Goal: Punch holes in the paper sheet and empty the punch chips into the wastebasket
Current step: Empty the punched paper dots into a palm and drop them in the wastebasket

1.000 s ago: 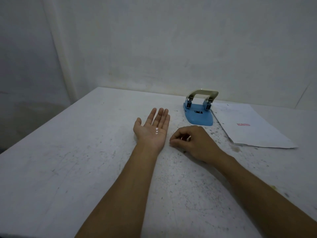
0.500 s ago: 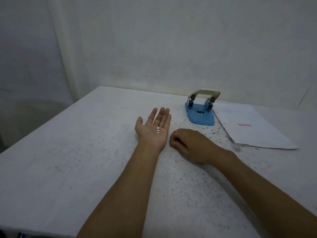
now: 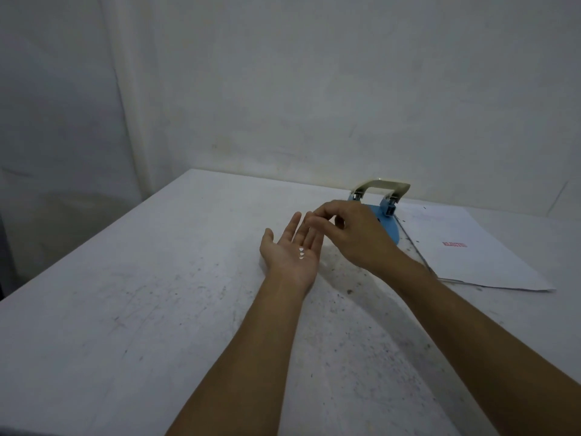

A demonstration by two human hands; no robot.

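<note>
My left hand (image 3: pixel 287 251) lies palm up and flat on the white table (image 3: pixel 163 297), with three small white punch chips (image 3: pixel 301 252) resting on the palm. Raised just above its fingertips, my right hand (image 3: pixel 356 236) has thumb and fingers pinched together; whether a chip sits between them is not visible. Behind the right hand stands the blue hole punch (image 3: pixel 391 221) with a cream lever, its left part hidden. The white paper sheet (image 3: pixel 478 256) with a red stamp lies to the right of the punch. No wastebasket is in view.
A plain wall rises directly behind the table's far edge. The table's left edge runs diagonally, and dark floor lies beyond it. Small dark specks dot the tabletop around the hands and along the paper's left edge.
My right hand has lifted off the table and moved up and left over the fingertips of my left hand. The left hand stays flat with the chips on it.
</note>
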